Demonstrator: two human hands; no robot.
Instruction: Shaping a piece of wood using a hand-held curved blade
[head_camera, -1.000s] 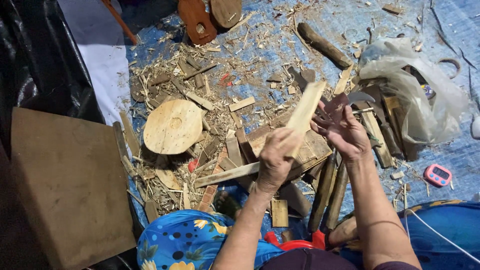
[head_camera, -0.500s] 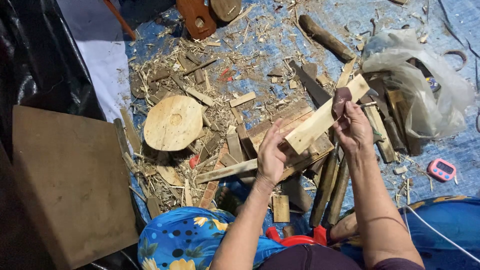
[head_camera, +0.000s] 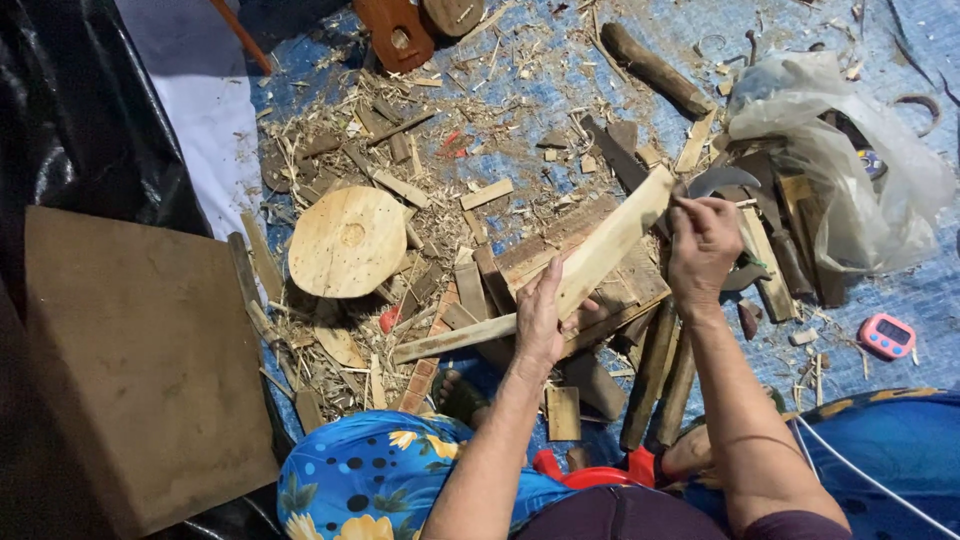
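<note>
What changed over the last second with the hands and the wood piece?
The wooden slat tipped from near upright to slanting up-right. The left hand slid down to its lower part. The right hand now holds a curved blade at its top end. The round wooden disc stayed put.

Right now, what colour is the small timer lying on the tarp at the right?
Pink, with a dark screen; the timer shows in the head view.

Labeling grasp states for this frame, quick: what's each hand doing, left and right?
Left hand: closed around the lower part of the pale wooden slat.
Right hand: closed on the handle of a curved-blade knife, beside the slat's top end.
</note>
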